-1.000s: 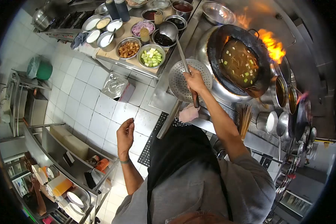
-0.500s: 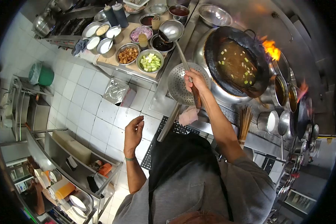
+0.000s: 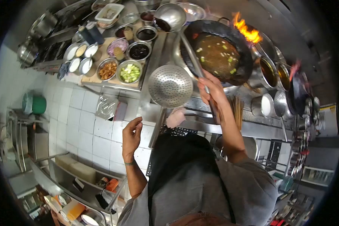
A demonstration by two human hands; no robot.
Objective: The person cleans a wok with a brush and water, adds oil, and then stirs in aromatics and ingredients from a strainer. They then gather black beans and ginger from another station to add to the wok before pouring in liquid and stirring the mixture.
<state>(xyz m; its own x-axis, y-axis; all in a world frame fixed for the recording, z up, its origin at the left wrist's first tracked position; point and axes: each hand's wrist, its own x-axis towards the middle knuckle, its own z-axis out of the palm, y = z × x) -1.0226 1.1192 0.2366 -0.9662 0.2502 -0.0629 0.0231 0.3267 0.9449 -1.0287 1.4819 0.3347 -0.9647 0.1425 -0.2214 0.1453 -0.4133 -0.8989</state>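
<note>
My right hand (image 3: 213,89) grips the handle of a long ladle (image 3: 177,14) near the front rim of a dark wok (image 3: 245,69). The ladle's bowl is up at the back, left of the wok, with some dark sauce showing at its left side. Brown liquid (image 3: 214,62) with pale green chopped pieces lies in the wok. My left hand (image 3: 132,136) hangs over the floor, fingers loosely bent and thumb apart, holding nothing. Between my hands, a perforated strainer (image 3: 170,86) rests on the counter edge, beside a pink cloth (image 3: 176,118).
Flames (image 3: 246,30) rise behind the wok. Left of it are bowls of green chunks (image 3: 130,72), browned cubes (image 3: 107,70) and dark sauce (image 3: 139,50). Pots of oil (image 3: 268,73) stand right, and a bamboo brush (image 3: 237,111) sits near my right forearm.
My right hand has moved the ladle away from the dark sauce bowl, towards the back and the wok. The view has shifted, and my left hand keeps nearly the same pose.
</note>
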